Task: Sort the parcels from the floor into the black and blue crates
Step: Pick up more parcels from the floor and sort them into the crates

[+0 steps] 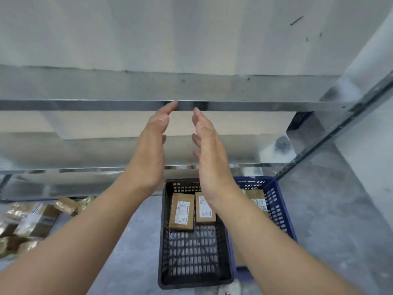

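Fingers of the left hand are straight and together, released and grasping nothing, raised in front of the metal shelf rail with the tips at its edge; whether they touch it I cannot tell. Far to the left and low down, the loose parcels lie heaped on the floor, wrapped in brown tape and jumbled, so no single long axis shows. That heap sits down and to the left of both hands, well apart from them, and the left hand is the nearer, so the next pick probably falls to it. Right of the heap stands the black crate, long axis running away from the person, with two labelled parcels side by side at its far end. Above it the right hand mirrors the left, palm inward, straight and empty. Touching the black crate's right side is the blue crate, holding at least one parcel.
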{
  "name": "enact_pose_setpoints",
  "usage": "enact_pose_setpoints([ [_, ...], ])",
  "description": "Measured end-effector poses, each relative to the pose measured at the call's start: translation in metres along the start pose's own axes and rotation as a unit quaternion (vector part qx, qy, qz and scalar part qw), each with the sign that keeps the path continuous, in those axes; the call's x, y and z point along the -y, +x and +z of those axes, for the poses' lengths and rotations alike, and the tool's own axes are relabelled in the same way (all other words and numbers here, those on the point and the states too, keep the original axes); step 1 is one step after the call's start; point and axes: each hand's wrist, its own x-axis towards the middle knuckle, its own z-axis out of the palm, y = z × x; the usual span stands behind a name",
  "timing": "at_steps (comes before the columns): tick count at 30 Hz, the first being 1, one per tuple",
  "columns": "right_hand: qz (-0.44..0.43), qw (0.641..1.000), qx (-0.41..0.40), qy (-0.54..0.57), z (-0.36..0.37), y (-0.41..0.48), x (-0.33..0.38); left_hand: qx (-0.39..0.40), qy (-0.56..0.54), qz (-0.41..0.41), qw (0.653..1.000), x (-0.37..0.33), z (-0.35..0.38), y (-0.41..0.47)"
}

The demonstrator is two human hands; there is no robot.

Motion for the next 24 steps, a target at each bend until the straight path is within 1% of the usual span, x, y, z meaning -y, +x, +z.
enact_pose_setpoints([
  [3,-0.062,0.998,0.004,-0.010,0.013,-0.024,0.067,0.025,0.004,0.059,0.998,-0.070,-0.012,-0.019],
  [7,-0.121,0.992,0.016,-0.033,0.032,-0.057,0.157,0.054,-0.017,0.121,0.991,-0.165,-0.023,-0.045],
  [11,-0.192,0.979,0.025,-0.070,0.045,-0.089,0.248,0.065,-0.038,0.201,0.977,-0.262,-0.030,-0.075],
  [15,-0.264,0.961,0.021,-0.075,0.051,-0.128,0.336,0.086,-0.068,0.267,0.957,-0.350,-0.037,-0.111],
  [19,-0.333,0.939,0.012,-0.085,0.059,-0.172,0.405,0.089,-0.070,0.331,0.937,-0.426,-0.045,-0.144],
  [24,-0.377,0.923,0.002,-0.084,0.075,-0.217,0.464,0.093,-0.040,0.407,0.908,-0.491,-0.056,-0.184],
])
